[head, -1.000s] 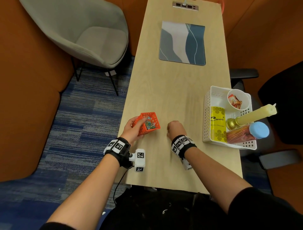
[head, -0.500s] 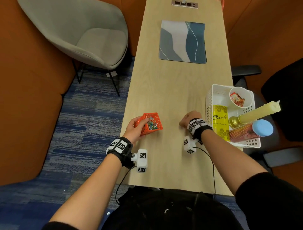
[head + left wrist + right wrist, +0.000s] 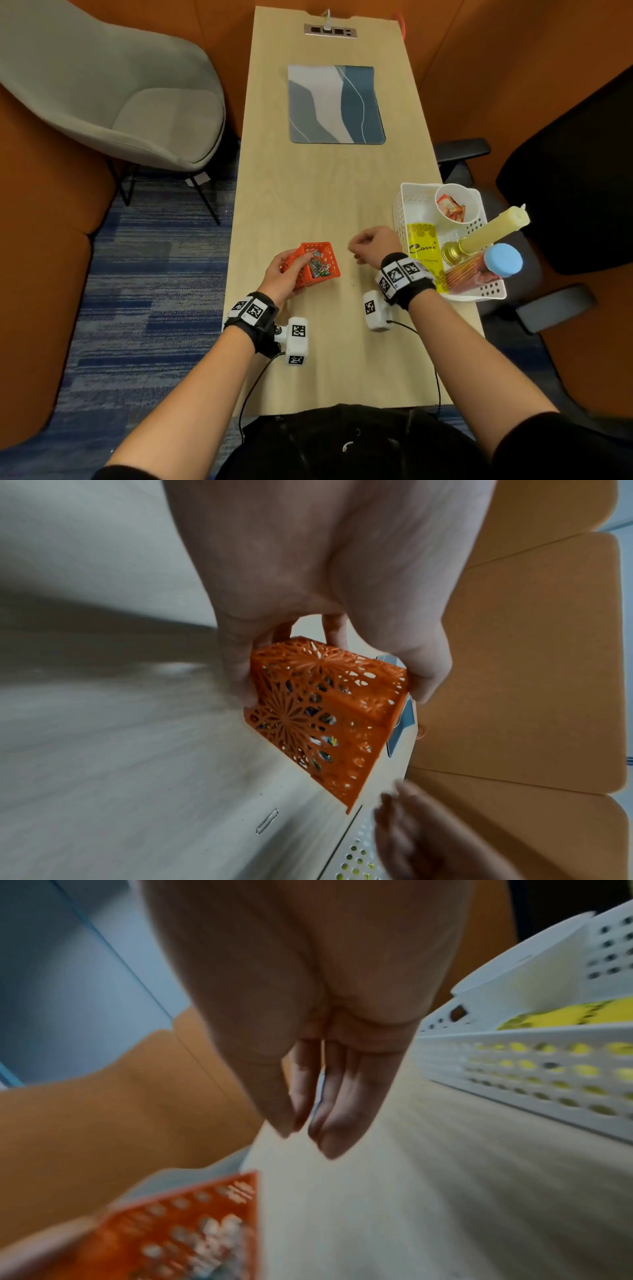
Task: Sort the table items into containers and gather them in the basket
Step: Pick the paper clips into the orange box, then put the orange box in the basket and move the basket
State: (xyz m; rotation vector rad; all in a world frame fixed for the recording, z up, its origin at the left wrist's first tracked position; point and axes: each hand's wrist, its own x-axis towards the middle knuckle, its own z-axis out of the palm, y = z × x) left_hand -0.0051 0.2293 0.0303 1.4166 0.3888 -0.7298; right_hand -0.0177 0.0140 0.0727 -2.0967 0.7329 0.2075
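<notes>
My left hand (image 3: 287, 270) grips an orange perforated container (image 3: 322, 263) of coloured paper clips and holds it tilted just above the table's left side. In the left wrist view my thumb and fingers (image 3: 240, 685) clasp the orange container's (image 3: 329, 718) sides. My right hand (image 3: 356, 251) hovers between it and the white basket (image 3: 399, 209), thumb and fingertips (image 3: 329, 1139) pinched together on what seems a paper clip, too small to see clearly. One loose paper clip (image 3: 352, 281) lies on the wood below that hand, the same paper clip (image 3: 267, 821) appearing in the left wrist view.
The basket holds a white cup of snack packets (image 3: 457, 205), a yellow packet (image 3: 424, 253), a candle on a brass holder (image 3: 493, 226) and a blue-lidded jar (image 3: 503, 260). A blue-grey mat (image 3: 335, 104) lies farther up the table. A grey chair (image 3: 137, 102) stands left.
My right hand left the table near the container, swung right toward the basket, and has now come back a little left and lifted. The left hand keeps holding the orange container.
</notes>
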